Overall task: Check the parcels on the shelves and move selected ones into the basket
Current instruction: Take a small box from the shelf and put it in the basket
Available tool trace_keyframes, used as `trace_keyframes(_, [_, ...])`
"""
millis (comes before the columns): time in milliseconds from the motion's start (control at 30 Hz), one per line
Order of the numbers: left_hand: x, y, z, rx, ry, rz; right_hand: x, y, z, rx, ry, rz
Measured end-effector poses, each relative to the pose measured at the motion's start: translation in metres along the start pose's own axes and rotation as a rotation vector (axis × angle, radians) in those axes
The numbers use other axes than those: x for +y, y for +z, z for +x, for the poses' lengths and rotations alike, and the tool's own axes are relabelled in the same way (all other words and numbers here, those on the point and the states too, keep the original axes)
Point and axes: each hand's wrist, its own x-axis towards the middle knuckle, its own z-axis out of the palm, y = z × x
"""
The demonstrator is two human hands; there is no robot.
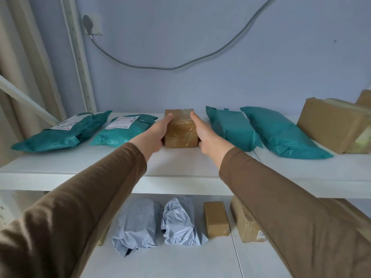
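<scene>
Pale blue wall in front of me, with a grey cable (152,66) drooping across it from a plug in the outlet (91,25) up in the left corner. Below that is the white upper shelf (176,163), and that's where I'm working.

I've got both arms stretched out, brown sleeves and all, and a small taped cardboard box (180,130) squeezed between my hands in the middle of the shelf. My left hand (155,135) grips its left side, thumb along the top edge, fingers curled under the near corner. My right hand (206,137) does the same on the right side. The box sits on the shelf board as far as I can tell; can't really see if it's lifted at all.

Left of the box are two teal mailer bags with white labels, the far one (62,133) and the closer one (124,130) just beside my left hand. Right of it two more teal bags (230,127) (281,133), no labels showing, then a big brown carton (333,125) at the far right.

On the lower shelf (180,261) there are two grey poly bags (136,223) (180,221) side by side, a small brown box (215,219) next to them, and another brown box (246,223) partly hidden behind my right sleeve.
</scene>
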Motion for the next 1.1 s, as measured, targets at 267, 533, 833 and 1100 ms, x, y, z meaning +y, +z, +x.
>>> trace_keyframes(267, [-0.002, 0.0, -0.013, -0.074, 0.07, -0.052, 0.004, -0.001, -0.014, 0.049, -0.064, 0.036])
trace_keyframes(533, [-0.019, -0.013, -0.073, -0.274, 0.29, -0.222, 0.021, -0.022, -0.083, 0.052, -0.355, 0.165])
trace_keyframes(833, [-0.061, -0.014, -0.197, -0.396, 0.397, -0.244, 0.064, -0.069, -0.218, -0.043, -0.563, 0.105])
trace_keyframes(1100, [-0.138, -0.002, -0.29, -0.448, 0.472, -0.002, 0.139, -0.129, -0.317, -0.073, -0.542, -0.031])
